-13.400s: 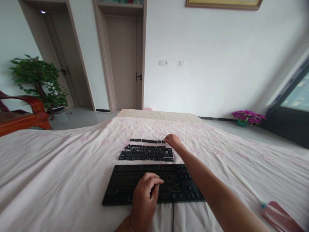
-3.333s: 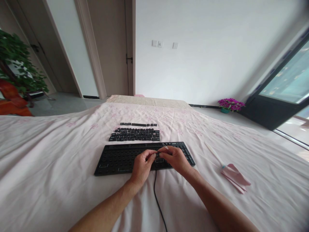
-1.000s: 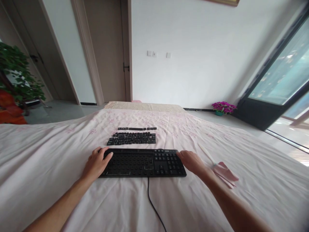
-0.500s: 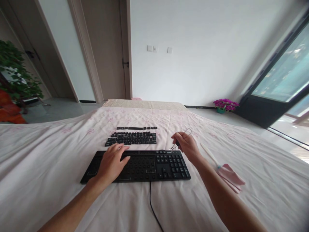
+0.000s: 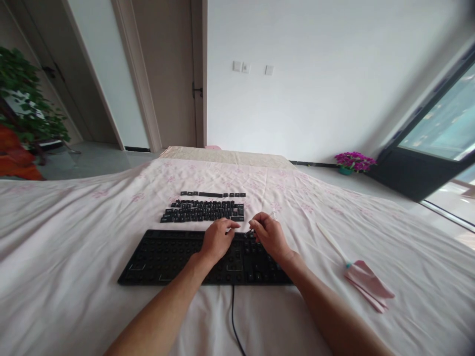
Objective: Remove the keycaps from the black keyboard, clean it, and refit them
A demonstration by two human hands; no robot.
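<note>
A black keyboard (image 5: pixel 163 257) lies on the pink sheet in front of me, most of its key sockets bare, with caps still on its right-hand block. My left hand (image 5: pixel 217 237) rests on the keyboard's upper middle, fingers curled and pointing right. My right hand (image 5: pixel 269 235) is just beside it, pinching a thin wire keycap puller (image 5: pixel 272 215) whose loop sticks up behind the fingers. Removed black keycaps (image 5: pixel 202 211) lie in neat rows beyond the keyboard, with a thinner row (image 5: pixel 213 194) farther back.
The keyboard's cable (image 5: pixel 234 316) runs toward me. A small brush with a white handle (image 5: pixel 332 240) lies on a folded pink cloth (image 5: pixel 369 284) to the right. Doors, a potted plant (image 5: pixel 25 109) and a purple flower pot (image 5: pixel 354 161) stand beyond the bed.
My left hand slid right along the keyboard to its upper middle. My right hand came down and left with the puller, so both hands now meet over the top edge.
</note>
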